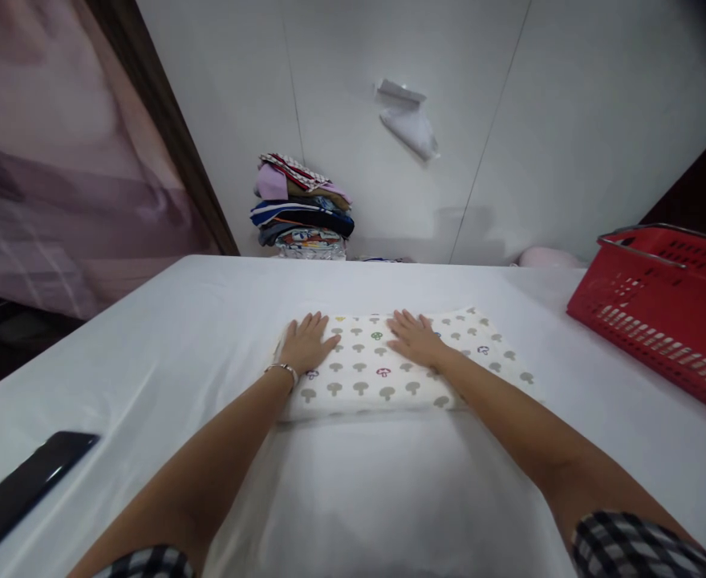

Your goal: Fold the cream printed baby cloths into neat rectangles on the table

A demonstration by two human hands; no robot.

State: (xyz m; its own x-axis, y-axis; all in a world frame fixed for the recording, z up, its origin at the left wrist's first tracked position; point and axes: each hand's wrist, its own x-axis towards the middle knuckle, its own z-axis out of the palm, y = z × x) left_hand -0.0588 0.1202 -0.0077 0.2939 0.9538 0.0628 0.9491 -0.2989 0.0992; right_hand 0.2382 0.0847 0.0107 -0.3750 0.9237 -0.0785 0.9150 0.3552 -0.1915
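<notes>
A folded white cloth (359,377) printed with grey mushrooms and a few coloured ones lies flat before me on the white-covered surface (221,321). On its left end rests my left hand (306,341), palm down with the fingers spread; a bracelet circles that wrist. Right of the cloth's middle, my right hand (416,339) also presses flat, fingers apart. Neither hand grips anything. The cloth's right end reaches out past my right forearm, which covers part of it.
A red basket (659,313) with a metal handle stands at the right. At the lower left lies a dark, shiny flat object (28,490). Several folded clothes are stacked (305,209) beyond the far edge by the wall. A patterned curtain (76,160) hangs at the left.
</notes>
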